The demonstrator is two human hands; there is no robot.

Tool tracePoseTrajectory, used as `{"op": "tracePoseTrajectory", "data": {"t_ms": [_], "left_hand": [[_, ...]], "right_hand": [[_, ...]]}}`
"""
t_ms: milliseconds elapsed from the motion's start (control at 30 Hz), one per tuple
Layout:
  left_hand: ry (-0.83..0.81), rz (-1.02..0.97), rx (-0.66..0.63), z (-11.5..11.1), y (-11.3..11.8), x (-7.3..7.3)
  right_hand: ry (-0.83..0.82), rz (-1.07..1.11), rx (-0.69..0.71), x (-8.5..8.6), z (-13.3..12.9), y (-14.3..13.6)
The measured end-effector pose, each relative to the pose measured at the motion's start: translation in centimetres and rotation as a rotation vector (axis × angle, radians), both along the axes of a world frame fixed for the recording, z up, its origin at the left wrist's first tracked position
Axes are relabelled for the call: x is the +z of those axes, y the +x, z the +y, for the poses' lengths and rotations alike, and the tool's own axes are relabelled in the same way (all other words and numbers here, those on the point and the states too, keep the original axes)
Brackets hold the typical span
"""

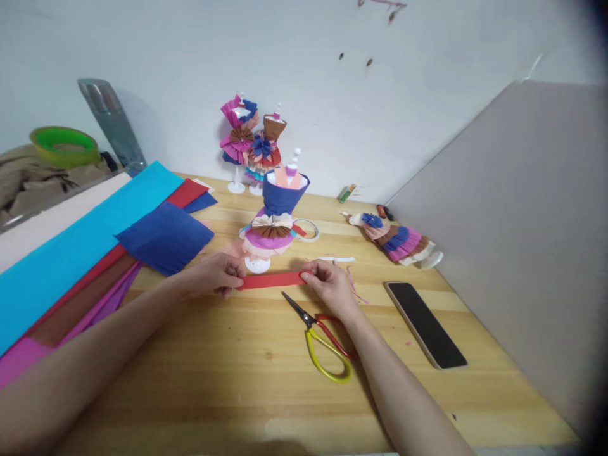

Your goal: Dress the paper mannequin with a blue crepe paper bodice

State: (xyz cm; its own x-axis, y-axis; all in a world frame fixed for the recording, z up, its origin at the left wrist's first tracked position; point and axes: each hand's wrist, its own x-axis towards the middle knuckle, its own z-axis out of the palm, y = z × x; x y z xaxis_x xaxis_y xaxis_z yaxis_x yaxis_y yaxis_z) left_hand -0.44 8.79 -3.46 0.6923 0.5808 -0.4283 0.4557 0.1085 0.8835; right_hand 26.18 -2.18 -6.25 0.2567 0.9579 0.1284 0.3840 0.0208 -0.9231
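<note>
A red paper strip [273, 280] is stretched level between my two hands, just above the wooden table. My left hand [219, 275] pinches its left end, and my right hand [327, 285] pinches the right end between thumb and fingers. Right behind the strip stands a small white dress form [257, 265] wearing a blue bodice [282, 195], with a fan-pleated brown and cream piece and pink ruffles at its waist. Scissors [308, 320] with one yellow and one red handle lie below the strip, partly under my right wrist.
Colored crepe paper sheets [95, 231] spread over the left side. Two dressed forms [240, 136] stand by the wall; another dressed form [401, 240] lies on its side at right. A phone [425, 324], tape roll [311, 230], green tape [64, 145] and bottle [111, 120] are around.
</note>
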Motion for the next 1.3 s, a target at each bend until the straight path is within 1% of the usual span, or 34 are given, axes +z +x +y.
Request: {"op": "tracePoseTrajectory", "data": {"t_ms": [133,233,300,367,433,467,533,600,633,667,700,767,833,967,1100,1133,1200,1267,1300], "left_hand": [[0.011,-0.021,-0.018,0.2,-0.2,-0.7],[0.015,0.0,-0.044,0.2,-0.4,-0.4],[0.056,0.037,-0.112,0.1,-0.8,0.6],[0.1,0.077,-0.194,0.3,-1.4,2.0],[0.127,0.118,-0.226,0.7,-2.0,3.4],[0.171,0.14,-0.195,0.9,-2.2,4.0],[0.346,0.182,-0.048,1.3,-2.4,4.5],[0.598,0.234,0.113,1.6,-2.1,4.2],[0.706,0.269,0.154,1.7,-1.8,3.8],[0.775,0.308,0.168,1.7,-1.5,3.3],[0.796,0.352,0.167,1.6,-1.3,2.8],[0.775,0.416,0.155,1.5,-0.9,2.1],[0.74,0.431,0.15,1.4,-1.0,2.0],[0.711,0.365,0.148,2.1,-2.1,3.1],[0.675,0.288,0.102,3.3,-3.8,4.2],[0.688,0.317,0.086,3.5,-4.2,4.3],[0.775,0.455,0.095,3.6,-4.6,4.8],[0.891,0.606,0.151,3.1,-4.5,5.5],[0.931,0.643,0.176,2.6,-4.3,5.9]], "right_hand": [[-0.006,-0.042,0.016,0.5,0.0,-0.1],[-0.005,-0.065,0.035,0.9,0.0,-0.2],[-0.006,-0.06,0.072,1.2,-0.1,-0.3],[-0.02,-0.051,0.125,1.3,-0.2,-0.6],[-0.038,-0.06,0.16,1.3,-0.3,-0.9],[-0.041,-0.073,0.167,1.2,-0.4,-1.1],[-0.037,-0.104,0.169,1.0,-0.5,-1.5],[-0.032,-0.133,0.173,0.7,-0.5,-2.0],[-0.03,-0.145,0.181,0.6,-0.6,-2.2],[-0.027,-0.157,0.19,0.5,-0.6,-2.4],[-0.023,-0.17,0.2,0.4,-0.6,-2.6],[-0.007,-0.197,0.219,0.3,-0.6,-2.7],[0.01,-0.221,0.23,0.2,-0.6,-2.8],[0.024,-0.243,0.247,0.2,-0.7,-3.0],[0.026,-0.254,0.262,0.2,-0.9,-3.2],[0.023,-0.255,0.266,0.2,-0.9,-3.3],[0.014,-0.254,0.272,0.3,-0.9,-3.4],[0.009,-0.25,0.267,0.4,-1.0,-3.5],[0.011,-0.248,0.265,0.5,-1.0,-3.5]]}}
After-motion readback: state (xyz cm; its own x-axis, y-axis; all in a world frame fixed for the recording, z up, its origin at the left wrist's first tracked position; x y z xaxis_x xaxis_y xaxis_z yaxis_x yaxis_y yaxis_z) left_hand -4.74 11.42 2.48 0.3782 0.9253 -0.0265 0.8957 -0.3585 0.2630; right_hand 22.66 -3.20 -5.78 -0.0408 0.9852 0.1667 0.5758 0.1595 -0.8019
